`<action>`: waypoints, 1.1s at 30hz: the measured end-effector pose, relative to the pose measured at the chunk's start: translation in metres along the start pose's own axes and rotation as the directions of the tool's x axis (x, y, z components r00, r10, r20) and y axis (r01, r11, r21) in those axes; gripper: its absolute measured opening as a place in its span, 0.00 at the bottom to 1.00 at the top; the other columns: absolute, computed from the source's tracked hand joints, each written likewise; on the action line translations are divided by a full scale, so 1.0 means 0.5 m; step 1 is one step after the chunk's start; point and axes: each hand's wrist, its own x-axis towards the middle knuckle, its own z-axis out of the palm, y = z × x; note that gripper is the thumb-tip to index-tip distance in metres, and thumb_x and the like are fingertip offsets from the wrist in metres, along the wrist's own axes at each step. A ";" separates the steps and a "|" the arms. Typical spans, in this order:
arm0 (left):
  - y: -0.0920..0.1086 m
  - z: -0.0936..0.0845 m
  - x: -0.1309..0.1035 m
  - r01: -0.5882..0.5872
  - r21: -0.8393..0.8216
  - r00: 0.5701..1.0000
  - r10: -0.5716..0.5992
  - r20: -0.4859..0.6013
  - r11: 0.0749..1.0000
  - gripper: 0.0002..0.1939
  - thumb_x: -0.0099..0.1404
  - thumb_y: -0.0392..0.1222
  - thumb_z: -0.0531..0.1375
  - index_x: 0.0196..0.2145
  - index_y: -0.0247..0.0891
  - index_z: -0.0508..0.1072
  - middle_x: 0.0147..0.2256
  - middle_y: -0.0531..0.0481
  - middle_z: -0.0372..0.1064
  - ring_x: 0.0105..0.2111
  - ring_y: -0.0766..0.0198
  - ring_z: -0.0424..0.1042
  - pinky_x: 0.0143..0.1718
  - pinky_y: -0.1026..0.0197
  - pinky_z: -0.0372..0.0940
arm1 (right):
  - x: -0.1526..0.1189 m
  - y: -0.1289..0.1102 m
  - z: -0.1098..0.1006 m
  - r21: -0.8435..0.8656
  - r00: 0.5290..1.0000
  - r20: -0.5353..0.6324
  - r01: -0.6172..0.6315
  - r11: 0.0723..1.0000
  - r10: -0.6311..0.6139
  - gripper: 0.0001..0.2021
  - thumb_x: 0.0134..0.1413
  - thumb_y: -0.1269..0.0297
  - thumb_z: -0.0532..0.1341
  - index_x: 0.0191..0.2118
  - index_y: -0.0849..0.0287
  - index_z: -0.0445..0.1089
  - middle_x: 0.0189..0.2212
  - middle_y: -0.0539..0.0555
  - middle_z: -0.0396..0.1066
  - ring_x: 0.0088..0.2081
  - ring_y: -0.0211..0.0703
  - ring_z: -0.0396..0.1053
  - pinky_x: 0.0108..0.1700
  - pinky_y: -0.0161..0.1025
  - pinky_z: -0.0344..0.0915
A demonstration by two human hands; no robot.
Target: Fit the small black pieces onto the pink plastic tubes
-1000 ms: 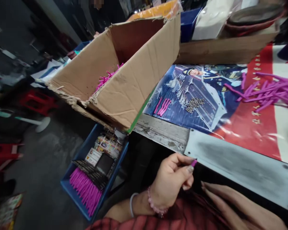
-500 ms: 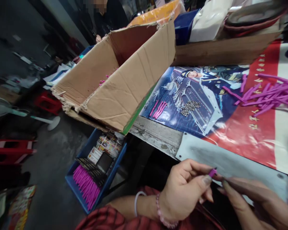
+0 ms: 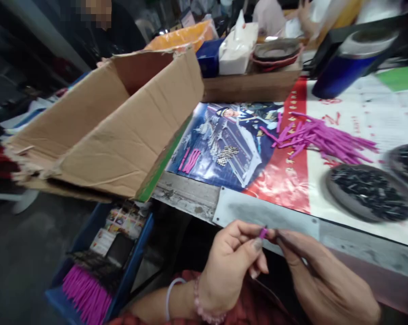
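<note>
My left hand (image 3: 227, 266), with a pink beaded bracelet at the wrist, pinches a short purple strip (image 3: 264, 233) between thumb and forefinger over the table's front edge. Most of that strip is hidden by the fingers. Close beside its right end, the thumb and forefinger of my right hand (image 3: 329, 275) are pressed together; whatever they hold is too small to make out. Beyond the hands, a loose pile of purple strips (image 3: 325, 135) lies on the printed sheet. A few more strips (image 3: 192, 161) lie further left, beside a cluster of small metallic pieces (image 3: 227, 155).
At left stands a large open cardboard box (image 3: 122, 135) jutting over the table edge. Below it a blue crate (image 3: 122, 289) holds many purple strips. Two round bowls, one the near bowl of dark small parts (image 3: 369, 192), sit at right, with a blue cylinder (image 3: 339, 72) behind. Another person (image 3: 98, 36) is at back left.
The view has swung right, bringing the bowls and blue cylinder into sight. Both hands keep their pinch close together around the purple strip.
</note>
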 end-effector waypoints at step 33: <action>0.028 0.005 0.016 0.234 -0.229 0.968 -0.204 0.149 0.945 0.08 0.63 0.37 0.68 0.39 0.31 0.76 0.24 0.51 0.71 0.17 0.77 0.57 0.19 0.72 0.49 | 0.004 0.014 0.026 -0.032 0.967 -0.181 0.178 0.984 -0.181 0.14 0.60 0.79 0.63 0.46 0.54 0.76 0.38 0.51 0.79 0.35 0.40 0.78 0.39 0.35 0.76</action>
